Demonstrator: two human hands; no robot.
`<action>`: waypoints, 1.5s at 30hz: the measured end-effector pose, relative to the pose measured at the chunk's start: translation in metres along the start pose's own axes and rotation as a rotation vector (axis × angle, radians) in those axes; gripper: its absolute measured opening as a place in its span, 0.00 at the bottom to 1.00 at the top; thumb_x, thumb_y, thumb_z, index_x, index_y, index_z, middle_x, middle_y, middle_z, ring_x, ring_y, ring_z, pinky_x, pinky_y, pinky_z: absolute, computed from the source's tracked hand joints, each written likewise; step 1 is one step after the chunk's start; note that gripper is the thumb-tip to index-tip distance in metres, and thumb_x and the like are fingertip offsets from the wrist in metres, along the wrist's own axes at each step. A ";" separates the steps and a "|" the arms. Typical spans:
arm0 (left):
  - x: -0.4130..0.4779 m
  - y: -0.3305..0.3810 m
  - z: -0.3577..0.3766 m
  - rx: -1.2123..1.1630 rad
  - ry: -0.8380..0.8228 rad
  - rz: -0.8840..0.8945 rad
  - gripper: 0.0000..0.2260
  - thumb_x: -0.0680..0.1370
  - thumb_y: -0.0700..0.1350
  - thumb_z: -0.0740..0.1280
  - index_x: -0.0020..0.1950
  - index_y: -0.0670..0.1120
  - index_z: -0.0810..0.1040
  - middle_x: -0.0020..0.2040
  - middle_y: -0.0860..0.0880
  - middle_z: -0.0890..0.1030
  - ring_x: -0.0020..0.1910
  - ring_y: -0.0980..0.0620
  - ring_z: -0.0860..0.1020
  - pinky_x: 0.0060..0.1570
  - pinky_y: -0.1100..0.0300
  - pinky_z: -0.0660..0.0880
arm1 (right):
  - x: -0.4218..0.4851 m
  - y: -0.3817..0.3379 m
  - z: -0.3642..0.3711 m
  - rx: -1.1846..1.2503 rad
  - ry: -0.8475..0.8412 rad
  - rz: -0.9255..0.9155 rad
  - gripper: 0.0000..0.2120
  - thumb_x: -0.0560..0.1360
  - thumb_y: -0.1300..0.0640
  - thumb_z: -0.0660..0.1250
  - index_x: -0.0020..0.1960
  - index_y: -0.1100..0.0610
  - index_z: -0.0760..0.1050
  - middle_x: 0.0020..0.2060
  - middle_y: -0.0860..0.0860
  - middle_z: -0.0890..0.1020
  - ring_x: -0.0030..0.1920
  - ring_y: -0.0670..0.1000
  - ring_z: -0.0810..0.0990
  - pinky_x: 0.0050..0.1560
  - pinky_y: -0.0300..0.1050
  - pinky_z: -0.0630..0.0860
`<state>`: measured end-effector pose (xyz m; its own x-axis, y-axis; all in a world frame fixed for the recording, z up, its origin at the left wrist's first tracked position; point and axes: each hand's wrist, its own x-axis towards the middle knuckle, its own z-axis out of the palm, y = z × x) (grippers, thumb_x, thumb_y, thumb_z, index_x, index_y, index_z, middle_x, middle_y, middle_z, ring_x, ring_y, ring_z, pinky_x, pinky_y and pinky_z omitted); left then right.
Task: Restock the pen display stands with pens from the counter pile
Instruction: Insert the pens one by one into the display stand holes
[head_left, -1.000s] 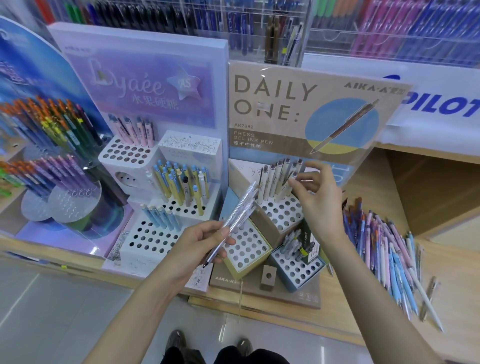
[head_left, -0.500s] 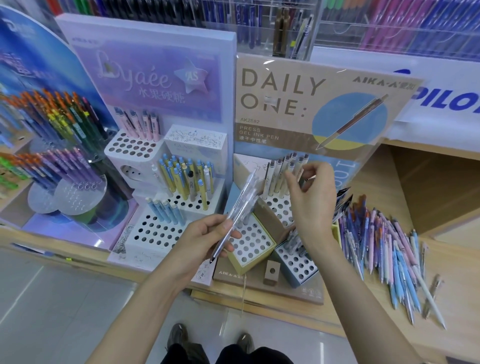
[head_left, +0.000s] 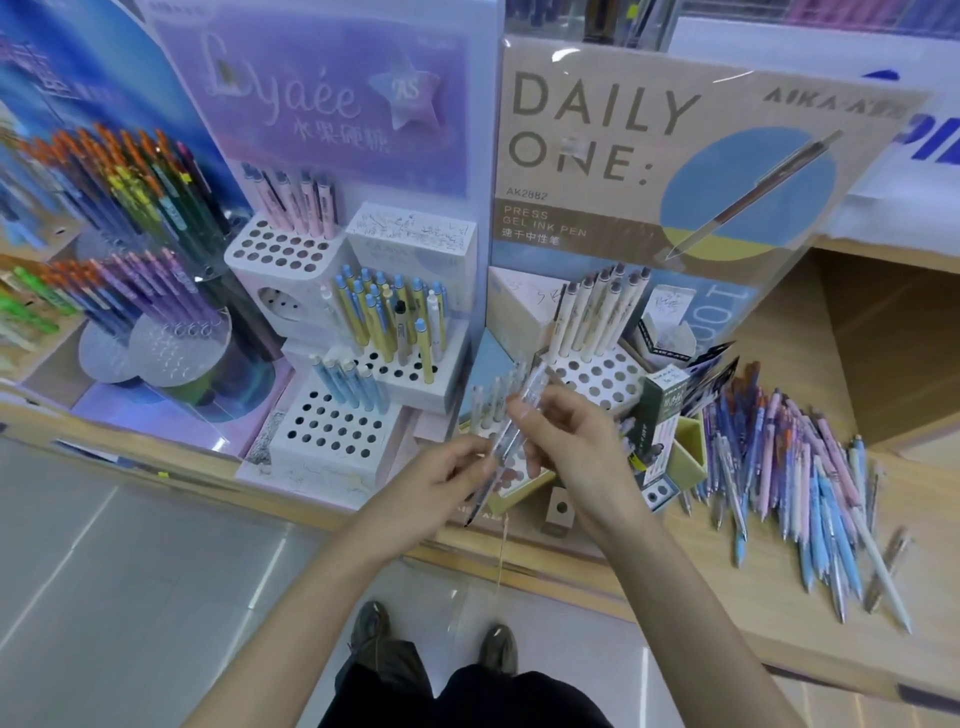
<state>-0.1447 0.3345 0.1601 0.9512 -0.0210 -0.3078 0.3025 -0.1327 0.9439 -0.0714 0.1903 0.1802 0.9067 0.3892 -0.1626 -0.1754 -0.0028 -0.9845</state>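
- Clear-barrelled plastic pens (head_left: 511, 435), a small bundle, held slanting between both hands just in front of the tan "DAILY ONE" cardboard display stand (head_left: 571, 223), over its low yellow-sided perforated block (head_left: 521, 493), dark tips pointing down toward the counter edge.
- Grasped low down by the left hand (head_left: 441, 480), fingers curled round the bundle; upper end of one pen pinched between thumb and fingertips of the right hand (head_left: 569, 441).
- Step in hand, by judgement: singling one pen out of the bundle, ready for slotting into a hole.
- Next move likely calls for drawing that pen free without dragging its neighbours along, then turning it tip-down and lining it up squarely over an open hole, with the left grip kept firm on the rest.
- Slim, see-through barrels with darker tips; blurred by motion, so cannot tell the exact count.
- Plenty left to do, by the look of it: mixed pile of blue, pink and purple pens (head_left: 805, 493) lying on the light wooden counter (head_left: 935, 545) to the right, well apart from the hands, and many open holes in the white perforated stand (head_left: 332, 428) to the left.
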 end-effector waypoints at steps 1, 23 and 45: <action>0.000 -0.002 0.002 0.010 0.037 0.014 0.06 0.78 0.45 0.65 0.55 0.50 0.78 0.49 0.53 0.83 0.50 0.59 0.80 0.52 0.66 0.74 | -0.001 0.002 0.000 -0.015 -0.012 -0.004 0.10 0.74 0.60 0.70 0.42 0.68 0.74 0.25 0.52 0.72 0.25 0.49 0.70 0.27 0.38 0.70; -0.005 -0.036 -0.011 -0.108 0.305 0.054 0.08 0.81 0.40 0.60 0.52 0.53 0.73 0.44 0.56 0.85 0.47 0.58 0.82 0.44 0.71 0.74 | 0.026 0.024 -0.025 -0.597 0.346 -0.319 0.08 0.77 0.62 0.65 0.55 0.57 0.78 0.47 0.49 0.81 0.44 0.43 0.77 0.47 0.32 0.73; -0.014 -0.022 -0.011 -0.149 0.299 0.090 0.08 0.81 0.38 0.60 0.51 0.51 0.73 0.41 0.54 0.85 0.41 0.58 0.82 0.41 0.69 0.75 | 0.059 0.020 -0.014 -1.205 0.116 -0.425 0.18 0.74 0.54 0.70 0.59 0.63 0.72 0.40 0.59 0.79 0.40 0.60 0.78 0.36 0.49 0.72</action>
<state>-0.1643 0.3490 0.1446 0.9435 0.2685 -0.1944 0.2009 0.0033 0.9796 -0.0155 0.2001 0.1499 0.8442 0.4828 0.2331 0.5360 -0.7501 -0.3874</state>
